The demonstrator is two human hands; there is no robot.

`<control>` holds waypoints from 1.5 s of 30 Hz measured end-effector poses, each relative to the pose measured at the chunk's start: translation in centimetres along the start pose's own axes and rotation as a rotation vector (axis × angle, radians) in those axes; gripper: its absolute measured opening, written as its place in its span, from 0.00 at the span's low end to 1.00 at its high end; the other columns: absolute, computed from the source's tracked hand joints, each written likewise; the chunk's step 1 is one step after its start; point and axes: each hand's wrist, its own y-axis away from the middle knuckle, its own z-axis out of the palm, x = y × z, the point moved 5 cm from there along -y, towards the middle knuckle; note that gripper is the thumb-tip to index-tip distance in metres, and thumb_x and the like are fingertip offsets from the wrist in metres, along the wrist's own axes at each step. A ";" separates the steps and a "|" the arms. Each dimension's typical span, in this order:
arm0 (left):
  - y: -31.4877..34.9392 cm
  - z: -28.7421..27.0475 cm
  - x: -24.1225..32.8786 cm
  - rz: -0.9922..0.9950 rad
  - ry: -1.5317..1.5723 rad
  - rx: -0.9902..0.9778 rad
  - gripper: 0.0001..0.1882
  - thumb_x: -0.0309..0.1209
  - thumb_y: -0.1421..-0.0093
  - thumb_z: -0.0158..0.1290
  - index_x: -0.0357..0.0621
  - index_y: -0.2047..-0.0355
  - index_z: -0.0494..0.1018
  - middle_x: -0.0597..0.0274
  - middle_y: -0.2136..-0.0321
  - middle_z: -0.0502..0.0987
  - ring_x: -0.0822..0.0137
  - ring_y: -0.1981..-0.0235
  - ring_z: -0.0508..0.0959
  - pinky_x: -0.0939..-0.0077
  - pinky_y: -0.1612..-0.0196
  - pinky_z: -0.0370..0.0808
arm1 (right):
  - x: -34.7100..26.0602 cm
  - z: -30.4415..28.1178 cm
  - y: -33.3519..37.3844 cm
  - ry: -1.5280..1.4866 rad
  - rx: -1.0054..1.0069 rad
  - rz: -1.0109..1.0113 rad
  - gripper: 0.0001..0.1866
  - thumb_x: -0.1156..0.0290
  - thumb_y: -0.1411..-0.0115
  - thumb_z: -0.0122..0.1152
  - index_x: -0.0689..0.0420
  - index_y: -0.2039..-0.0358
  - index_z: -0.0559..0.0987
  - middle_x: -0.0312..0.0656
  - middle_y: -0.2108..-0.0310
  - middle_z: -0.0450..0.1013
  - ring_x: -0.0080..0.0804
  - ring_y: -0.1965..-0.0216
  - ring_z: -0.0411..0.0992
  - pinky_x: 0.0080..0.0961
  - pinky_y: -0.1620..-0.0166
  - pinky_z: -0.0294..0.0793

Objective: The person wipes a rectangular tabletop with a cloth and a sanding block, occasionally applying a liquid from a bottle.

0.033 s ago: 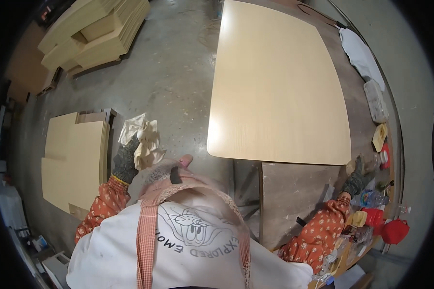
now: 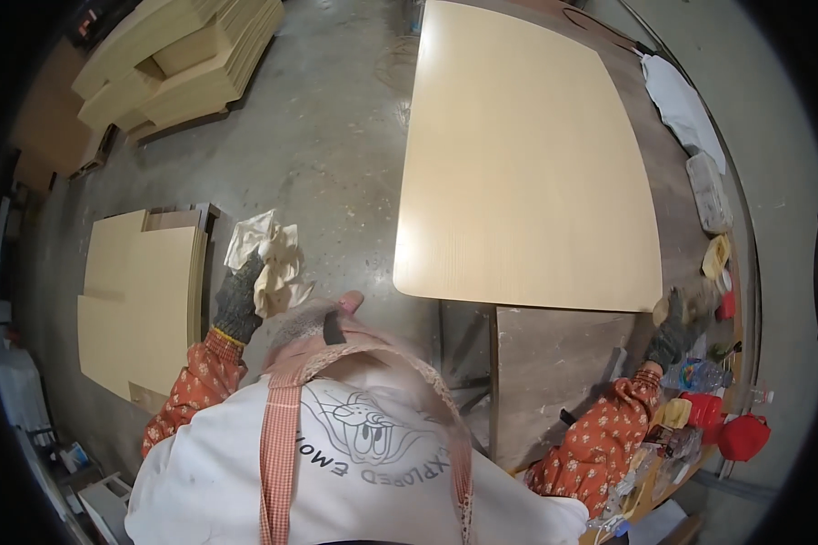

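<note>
My left hand (image 2: 238,295), in a dark grey knit glove, is closed on a crumpled cream cloth (image 2: 277,259) that hangs over the concrete floor. At the right, my right hand (image 2: 669,334), in a matching glove, reaches past the near right corner of a large pale wood panel (image 2: 527,173). Beside its fingers are a small tan piece (image 2: 660,312) and a see-through container (image 2: 697,307). Motion blur hides what those fingers do. The panel lies flat on a brown worktable (image 2: 554,381), its left edge overhanging.
Stacked pale boards stand at the far left (image 2: 191,68) and left (image 2: 136,300). Along the table's right side sit a white cloth (image 2: 682,104), a clear plastic tray (image 2: 708,191), a yellow piece (image 2: 716,255), a plastic bottle (image 2: 703,375), a red container (image 2: 703,409) and a red object (image 2: 743,438).
My right hand has shifted slightly and looks more blurred. The left hand still holds the cloth in nearly the same place.
</note>
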 end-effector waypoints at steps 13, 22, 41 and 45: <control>-6.6 0.7 -0.5 0.173 -0.289 -0.178 0.25 0.34 0.35 0.37 0.38 0.39 0.54 0.54 0.42 0.62 0.65 0.44 0.66 0.73 0.45 0.65 | -33.0 12.0 18.6 0.301 -0.734 -0.902 0.36 0.67 0.58 0.66 0.42 0.44 0.69 0.42 0.71 0.70 0.38 0.68 0.70 0.34 0.62 0.70; -11.9 1.3 1.8 0.368 -0.480 -0.300 0.26 0.33 0.39 0.44 0.39 0.40 0.58 0.55 0.43 0.64 0.64 0.44 0.67 0.73 0.42 0.63 | -38.2 16.6 20.2 0.585 -0.768 -0.877 0.31 0.67 0.55 0.65 0.43 0.47 0.71 0.44 0.68 0.72 0.39 0.66 0.72 0.35 0.60 0.70; -31.1 16.4 10.1 0.502 -0.652 -0.274 0.22 0.47 0.46 0.57 0.47 0.57 0.73 0.53 0.67 0.77 0.55 0.65 0.77 0.66 0.59 0.73 | -36.4 13.2 21.7 0.572 -0.937 -0.564 0.39 0.64 0.59 0.69 0.37 0.43 0.67 0.44 0.64 0.71 0.42 0.61 0.71 0.38 0.55 0.69; -25.1 17.5 8.9 0.847 -0.550 -0.270 0.18 0.42 0.43 0.54 0.44 0.57 0.72 0.53 0.64 0.77 0.60 0.64 0.78 0.66 0.60 0.77 | -33.1 11.5 21.6 0.280 -0.870 -0.402 0.37 0.62 0.57 0.68 0.44 0.43 0.68 0.46 0.62 0.72 0.41 0.60 0.72 0.36 0.55 0.72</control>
